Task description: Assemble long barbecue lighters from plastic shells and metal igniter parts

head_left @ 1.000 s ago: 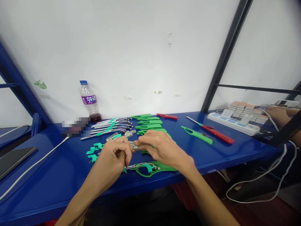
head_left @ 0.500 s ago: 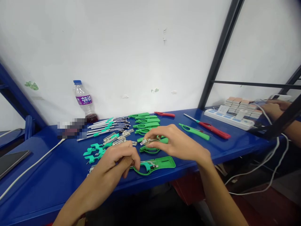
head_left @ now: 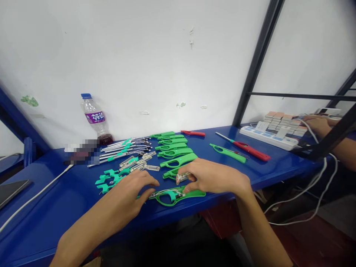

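Note:
My right hand (head_left: 213, 176) grips a small clear fuel tank (head_left: 183, 177) between thumb and fingers, just above a green lighter shell half (head_left: 198, 193) near the table's front edge. Inside that shell lie a teal trigger (head_left: 171, 194) and thin wires. At the shell's narrow left end is my left hand (head_left: 136, 191), thumb and forefinger apart; whether the thumb touches the shell I cannot tell. Beyond my hands, several more green shell halves (head_left: 174, 152) lie in a column. To their left are several clear tanks (head_left: 151, 168) and loose teal triggers (head_left: 104, 179).
Metal lighter tubes with wires (head_left: 116, 155) lie at the back left, by a drink bottle (head_left: 96, 118). A red lighter (head_left: 251, 150), a green lighter shell (head_left: 229, 152) and a power strip (head_left: 268, 138) are rightward. Another person's arm (head_left: 345, 148) shows beyond the black frame (head_left: 257, 66).
My right hand has lowered the clear tank toward the near green shell. My left hand's fingers have spread from a curled pose and moved slightly left.

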The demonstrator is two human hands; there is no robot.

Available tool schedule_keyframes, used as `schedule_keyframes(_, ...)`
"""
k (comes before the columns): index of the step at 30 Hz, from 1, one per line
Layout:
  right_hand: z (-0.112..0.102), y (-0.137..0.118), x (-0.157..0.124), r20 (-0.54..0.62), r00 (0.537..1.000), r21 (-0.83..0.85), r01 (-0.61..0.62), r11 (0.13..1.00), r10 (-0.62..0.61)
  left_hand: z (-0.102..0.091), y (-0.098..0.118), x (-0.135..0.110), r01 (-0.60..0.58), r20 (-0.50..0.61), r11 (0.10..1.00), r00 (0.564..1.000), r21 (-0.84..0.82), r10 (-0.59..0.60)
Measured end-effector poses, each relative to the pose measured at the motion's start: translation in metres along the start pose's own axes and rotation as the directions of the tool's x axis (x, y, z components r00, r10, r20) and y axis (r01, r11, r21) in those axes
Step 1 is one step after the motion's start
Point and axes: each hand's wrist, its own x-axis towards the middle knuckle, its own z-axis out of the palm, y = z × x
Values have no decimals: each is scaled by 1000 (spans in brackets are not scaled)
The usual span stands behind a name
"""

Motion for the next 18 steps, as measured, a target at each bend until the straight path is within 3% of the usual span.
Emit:
schedule_keyframes(3,1,-3,3,3,1000,-17,4,1000,-4,0,-3,1,18,26,1000,999,4,-18)
schedule_keyframes(11,5,0,7,5,998,5,56,998,-56,10,21,12,16,123,1000,992,11,-18)
schedule_keyframes(18,8,3,10,8,999,-56,35,998,-35,15,23,14,14,142,998,990,63,-23)
